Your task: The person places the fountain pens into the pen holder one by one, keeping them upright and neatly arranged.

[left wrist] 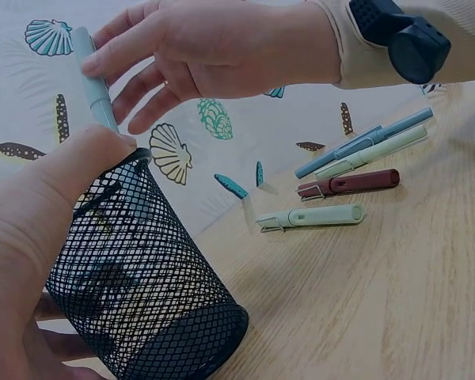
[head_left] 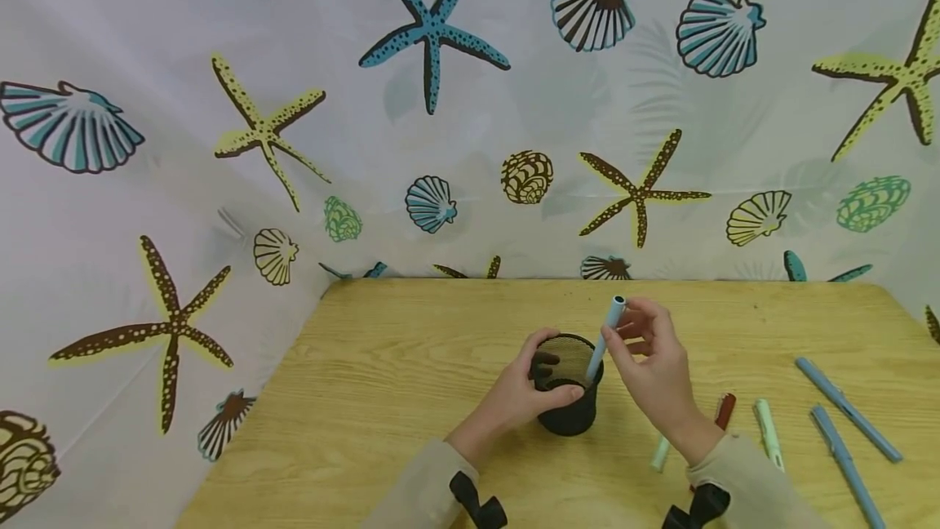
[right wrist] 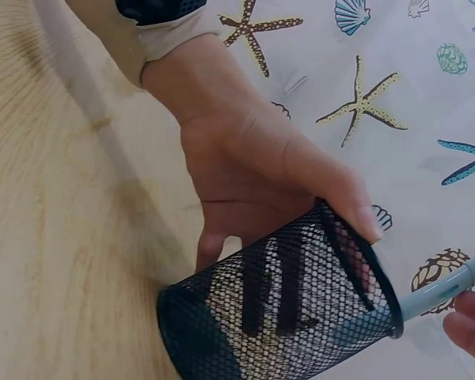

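Observation:
A black wire-mesh pen cup [head_left: 569,419] stands on the wooden table, slightly right of the middle in the head view. My left hand [head_left: 510,394] grips it from the left, thumb across the near side of the rim and fingers round the far side. Above the cup's right side, my right hand [head_left: 661,362] pinches a light blue pen [head_left: 608,337] between thumb and fingers. The pen leans at a slant, its lower part inside the rim. Through the mesh in the right wrist view, the submerged end of the pen [right wrist: 435,293] shows faintly.
Right of the cup lie a dark red pen [head_left: 726,408], a light green pen [head_left: 768,431] and another light green pen [head_left: 660,454], partly behind my right forearm. Farther right are two blue pens [head_left: 844,406]. A shell-and-starfish patterned cloth [head_left: 470,137] hangs behind the table.

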`<action>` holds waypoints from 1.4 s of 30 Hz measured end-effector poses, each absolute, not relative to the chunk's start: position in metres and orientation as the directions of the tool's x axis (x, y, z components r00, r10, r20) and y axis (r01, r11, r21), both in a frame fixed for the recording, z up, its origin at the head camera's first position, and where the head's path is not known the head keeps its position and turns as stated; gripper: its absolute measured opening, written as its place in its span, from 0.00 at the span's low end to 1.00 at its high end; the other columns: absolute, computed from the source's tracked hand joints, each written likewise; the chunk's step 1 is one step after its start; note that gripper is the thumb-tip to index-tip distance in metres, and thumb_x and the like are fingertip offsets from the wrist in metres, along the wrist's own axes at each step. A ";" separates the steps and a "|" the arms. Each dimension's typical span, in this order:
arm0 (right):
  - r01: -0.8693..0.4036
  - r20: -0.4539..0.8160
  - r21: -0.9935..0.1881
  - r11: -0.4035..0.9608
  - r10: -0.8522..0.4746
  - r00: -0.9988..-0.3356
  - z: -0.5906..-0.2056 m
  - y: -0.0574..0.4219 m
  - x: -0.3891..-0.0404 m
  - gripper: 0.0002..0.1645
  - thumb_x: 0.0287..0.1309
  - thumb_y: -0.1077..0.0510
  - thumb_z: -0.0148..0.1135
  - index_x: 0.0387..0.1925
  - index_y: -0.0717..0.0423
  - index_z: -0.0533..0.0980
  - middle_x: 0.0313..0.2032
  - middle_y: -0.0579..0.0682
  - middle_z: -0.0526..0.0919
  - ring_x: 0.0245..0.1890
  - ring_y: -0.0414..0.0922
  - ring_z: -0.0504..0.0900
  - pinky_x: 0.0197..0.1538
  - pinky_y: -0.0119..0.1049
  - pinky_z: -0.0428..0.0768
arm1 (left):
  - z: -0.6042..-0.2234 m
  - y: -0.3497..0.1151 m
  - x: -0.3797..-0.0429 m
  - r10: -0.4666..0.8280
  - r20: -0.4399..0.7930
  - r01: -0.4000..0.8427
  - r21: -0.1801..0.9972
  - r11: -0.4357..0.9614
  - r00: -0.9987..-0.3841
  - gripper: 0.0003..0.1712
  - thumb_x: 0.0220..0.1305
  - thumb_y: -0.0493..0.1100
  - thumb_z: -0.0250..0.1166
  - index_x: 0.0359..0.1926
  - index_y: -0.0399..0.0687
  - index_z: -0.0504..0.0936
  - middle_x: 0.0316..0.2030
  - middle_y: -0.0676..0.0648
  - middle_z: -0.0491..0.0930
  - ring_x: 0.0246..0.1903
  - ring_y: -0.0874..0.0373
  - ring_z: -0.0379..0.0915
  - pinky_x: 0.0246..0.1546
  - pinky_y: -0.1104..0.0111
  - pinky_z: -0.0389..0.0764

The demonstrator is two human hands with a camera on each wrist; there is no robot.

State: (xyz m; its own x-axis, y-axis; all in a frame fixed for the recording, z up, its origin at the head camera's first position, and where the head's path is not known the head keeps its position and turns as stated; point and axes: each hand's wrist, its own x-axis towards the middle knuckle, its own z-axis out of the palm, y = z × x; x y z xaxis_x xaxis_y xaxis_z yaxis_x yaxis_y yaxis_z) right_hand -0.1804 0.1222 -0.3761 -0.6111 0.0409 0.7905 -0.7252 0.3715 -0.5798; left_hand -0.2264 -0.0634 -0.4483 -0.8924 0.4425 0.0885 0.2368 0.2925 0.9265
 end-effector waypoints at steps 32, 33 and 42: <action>-0.622 0.702 -0.601 0.503 -0.041 -0.711 -0.435 0.141 -0.204 0.27 0.49 0.72 0.65 0.52 0.61 0.69 0.35 0.50 0.78 0.32 0.40 0.77 0.28 0.34 0.77 | -0.448 -0.062 -0.225 0.401 0.083 0.230 0.914 0.334 -0.912 0.42 0.54 0.56 0.68 0.65 0.76 0.55 0.66 0.48 0.55 0.59 0.46 0.60 0.49 0.48 0.67; -0.619 0.703 -0.597 0.511 -0.039 -0.710 -0.435 0.143 -0.204 0.27 0.49 0.72 0.65 0.52 0.62 0.69 0.35 0.50 0.78 0.32 0.40 0.77 0.28 0.34 0.77 | -0.448 -0.062 -0.225 0.401 0.083 0.230 0.914 0.334 -0.912 0.42 0.53 0.57 0.68 0.65 0.75 0.55 0.66 0.47 0.55 0.59 0.46 0.59 0.49 0.48 0.67; -0.593 0.699 -0.594 0.543 -0.016 -0.715 -0.435 0.158 -0.202 0.25 0.50 0.71 0.66 0.50 0.62 0.71 0.34 0.51 0.78 0.32 0.39 0.77 0.28 0.31 0.76 | -0.448 -0.062 -0.225 0.404 0.070 0.225 0.909 0.352 -0.912 0.42 0.53 0.60 0.68 0.65 0.78 0.54 0.67 0.51 0.53 0.61 0.45 0.58 0.49 0.48 0.67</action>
